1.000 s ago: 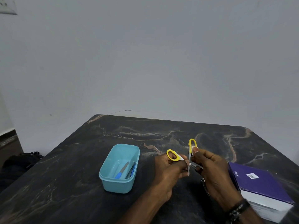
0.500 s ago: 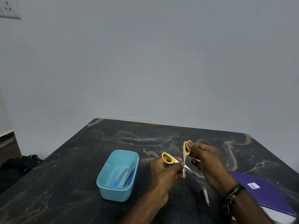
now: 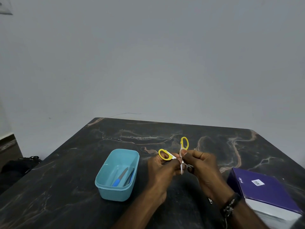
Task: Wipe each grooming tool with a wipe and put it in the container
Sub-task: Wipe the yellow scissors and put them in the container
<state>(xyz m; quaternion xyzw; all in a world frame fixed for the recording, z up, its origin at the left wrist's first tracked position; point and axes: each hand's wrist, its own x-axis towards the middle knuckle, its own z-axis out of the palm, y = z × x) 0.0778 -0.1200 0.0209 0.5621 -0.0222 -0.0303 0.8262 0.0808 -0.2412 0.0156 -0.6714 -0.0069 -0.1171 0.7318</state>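
Small scissors with yellow handles [image 3: 184,142] are spread wide above the dark marble table [image 3: 82,162]. My left hand [image 3: 162,169] grips the scissors just below the left yellow loop. My right hand [image 3: 200,166] pinches the other arm near the pivot, with a bit of white wipe [image 3: 181,153] showing at the fingertips. One blade tip points down between the hands. To the left stands a light blue container [image 3: 105,189] holding a blue-handled nail file [image 3: 120,177] and another slim tool.
A purple box [image 3: 267,192] with a white side lies at the right front. A metal nail clipper [image 3: 210,201] peeks out beside my right wrist. A dark bag [image 3: 18,164] sits on the floor at the left. The wall stands behind the table.
My right hand slid down the scissor arm toward the pivot, uncovering the upper yellow loop. The nail clipper, plain half a second ago, is mostly hidden by my right wrist.
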